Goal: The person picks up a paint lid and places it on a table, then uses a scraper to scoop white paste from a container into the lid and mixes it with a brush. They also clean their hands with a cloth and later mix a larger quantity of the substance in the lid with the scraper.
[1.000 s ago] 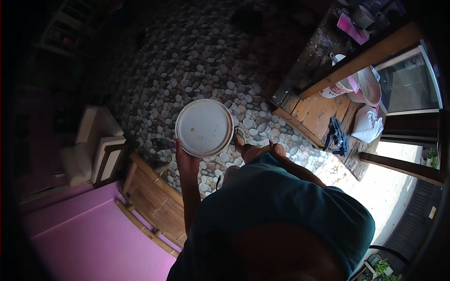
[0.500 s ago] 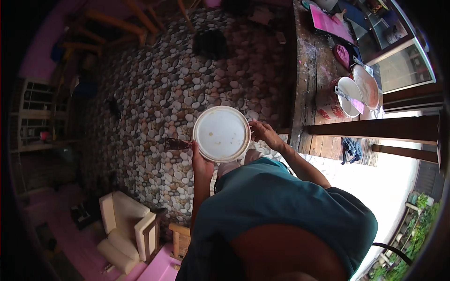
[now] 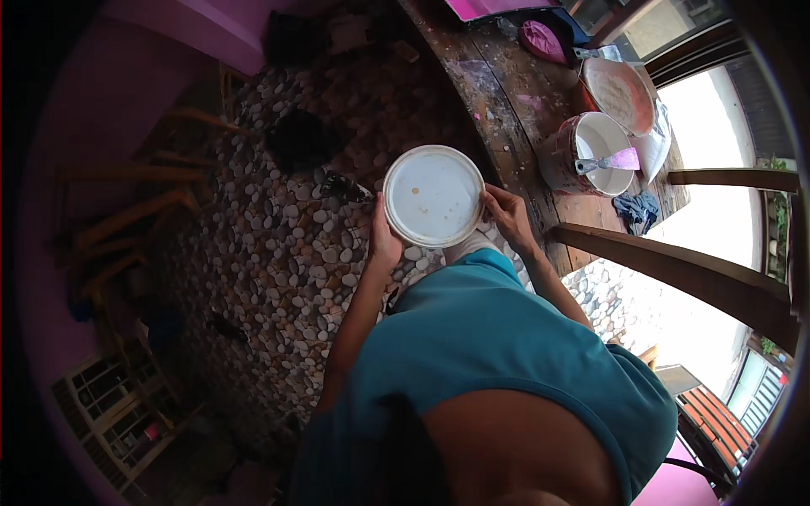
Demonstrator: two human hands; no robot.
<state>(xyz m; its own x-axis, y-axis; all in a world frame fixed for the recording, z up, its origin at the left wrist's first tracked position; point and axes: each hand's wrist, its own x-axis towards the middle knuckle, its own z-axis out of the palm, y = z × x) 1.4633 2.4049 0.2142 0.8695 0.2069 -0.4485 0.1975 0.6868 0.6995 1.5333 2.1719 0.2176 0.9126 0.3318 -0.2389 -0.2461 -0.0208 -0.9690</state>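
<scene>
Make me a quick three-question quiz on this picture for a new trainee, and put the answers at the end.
1. What are the left hand and the right hand both holding?

2. True or false: a scraper with a pink blade lies across the open mouth of the bucket on the wooden table.

3. What colour is the crumpled cloth near the bucket?
A) Yellow
B) Dark blue
C) White

Key:
1. A white round lid, gripped at opposite sides of its edge.
2. True.
3. B.
</scene>
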